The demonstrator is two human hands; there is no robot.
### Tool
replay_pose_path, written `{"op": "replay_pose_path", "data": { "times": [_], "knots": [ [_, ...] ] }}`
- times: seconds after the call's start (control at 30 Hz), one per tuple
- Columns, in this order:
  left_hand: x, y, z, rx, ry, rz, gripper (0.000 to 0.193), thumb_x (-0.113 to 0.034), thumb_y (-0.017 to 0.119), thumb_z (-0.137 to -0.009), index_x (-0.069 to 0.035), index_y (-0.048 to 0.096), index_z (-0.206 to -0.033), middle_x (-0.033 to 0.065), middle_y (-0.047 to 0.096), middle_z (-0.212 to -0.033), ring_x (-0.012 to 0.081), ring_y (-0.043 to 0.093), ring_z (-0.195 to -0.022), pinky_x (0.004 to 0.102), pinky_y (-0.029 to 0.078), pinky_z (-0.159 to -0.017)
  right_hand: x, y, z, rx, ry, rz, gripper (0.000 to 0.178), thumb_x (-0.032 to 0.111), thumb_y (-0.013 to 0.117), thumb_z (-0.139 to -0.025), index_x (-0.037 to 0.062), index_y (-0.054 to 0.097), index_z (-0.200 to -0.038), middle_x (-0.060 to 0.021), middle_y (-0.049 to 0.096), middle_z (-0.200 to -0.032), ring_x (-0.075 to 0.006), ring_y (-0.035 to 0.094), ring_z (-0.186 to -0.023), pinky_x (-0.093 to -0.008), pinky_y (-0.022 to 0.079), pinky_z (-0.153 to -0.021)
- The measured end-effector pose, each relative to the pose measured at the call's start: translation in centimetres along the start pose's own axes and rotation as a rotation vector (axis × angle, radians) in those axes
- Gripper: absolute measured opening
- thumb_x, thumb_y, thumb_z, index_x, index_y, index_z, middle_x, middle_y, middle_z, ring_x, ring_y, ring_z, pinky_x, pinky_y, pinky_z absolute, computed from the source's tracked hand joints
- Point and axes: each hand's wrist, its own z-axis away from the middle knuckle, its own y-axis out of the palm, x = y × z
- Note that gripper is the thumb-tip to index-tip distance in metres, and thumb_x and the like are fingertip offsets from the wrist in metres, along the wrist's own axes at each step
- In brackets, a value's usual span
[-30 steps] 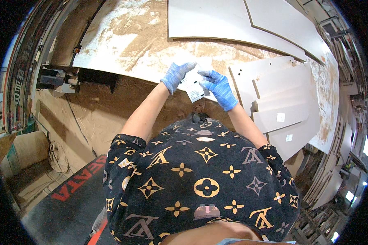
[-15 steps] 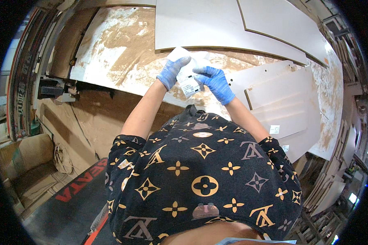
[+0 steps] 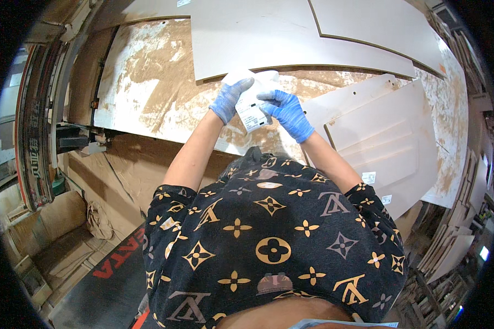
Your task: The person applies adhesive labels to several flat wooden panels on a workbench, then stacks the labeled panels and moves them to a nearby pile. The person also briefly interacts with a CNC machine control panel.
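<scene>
Both my hands wear blue gloves and are raised over a sawdust-covered machine bed (image 3: 148, 77). My left hand (image 3: 229, 98) grips the left side of a white sheet of labels (image 3: 251, 104). My right hand (image 3: 285, 112) pinches the sheet's right edge, fingers curled on a small printed label. The sheet is held tilted, above the edge of a large pale cut board (image 3: 269, 38).
A stack of smaller pale panels (image 3: 384, 142) with small white stickers lies to the right. Another big board (image 3: 379, 22) lies at the back right. A machine rail (image 3: 35, 126) runs along the left. More panels lean at the far right (image 3: 455, 241).
My hands have lifted and moved away from my body, now holding the label sheet higher over the board; the view has tilted down toward the bed.
</scene>
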Motion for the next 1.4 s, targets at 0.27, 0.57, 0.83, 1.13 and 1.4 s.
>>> {"op": "replay_pose_path", "data": {
  "times": [0.27,0.57,0.83,1.13,1.4],
  "knots": [
    [-0.4,0.8,-0.7,0.009,0.13,-0.046,0.036,-0.016,0.06,-0.081,-0.005,0.047,-0.112,0.0109,0.058,-0.099,0.0201,0.06,-0.088,0.0304,0.054,-0.073,1.1,-1.1,0.0,0.081,-0.008,0.09,0.035,-0.001,0.06,-0.077,0.0011,0.057,-0.111,-0.0073,0.06,-0.097,-0.0125,0.056,-0.088,-0.0257,0.048,-0.081],
    [-1.8,1.1,-1.3,0.003,0.147,-0.051,0.037,-0.021,0.063,-0.081,-0.003,0.05,-0.11,0.0088,0.058,-0.098,0.0183,0.06,-0.086,0.0304,0.053,-0.071,3.5,-1.5,-0.7,0.008,-0.065,0.38,0.02,0.01,0.063,-0.08,0.0031,0.065,-0.099,-0.009,0.067,-0.086,-0.0114,0.062,-0.078,-0.025,0.052,-0.068],
    [-1.1,1.1,-2.8,-0.103,0.3,-0.053,0.03,-0.019,0.055,-0.086,-0.003,0.05,-0.111,0.0075,0.059,-0.1,0.0167,0.06,-0.088,0.0295,0.051,-0.073,5.3,-3.6,-1.5,0.088,-0.244,0.658,0.012,0.018,0.062,-0.079,0.0074,0.06,-0.086,-0.0083,0.062,-0.084,-0.02,0.06,-0.08,-0.0316,0.049,-0.072],
    [-1.8,-3.0,-3.1,-0.287,0.396,0.016,0.031,-0.02,0.059,-0.085,-0.004,0.051,-0.111,0.0041,0.058,-0.098,0.0127,0.058,-0.081,0.0271,0.05,-0.064,11.2,-21.5,-13.2,-0.777,-0.437,0.32,0.014,0.015,0.062,-0.08,0.0028,0.059,-0.086,-0.0055,0.061,-0.076,-0.013,0.054,-0.068,-0.0279,0.047,-0.063],
    [-2.0,-3.5,-4.4,-0.392,0.442,-0.007,0.029,-0.019,0.059,-0.085,-0.002,0.053,-0.108,0.0041,0.057,-0.098,0.013,0.056,-0.082,0.0266,0.048,-0.07,14.1,-34.1,-19.2,-1.213,0.041,1.62,0.045,0.044,0.059,-0.076,0.0159,0.056,-0.111,-0.0139,0.047,-0.126,-0.0301,0.042,-0.119,-0.0443,0.033,-0.097]
  ]
}}
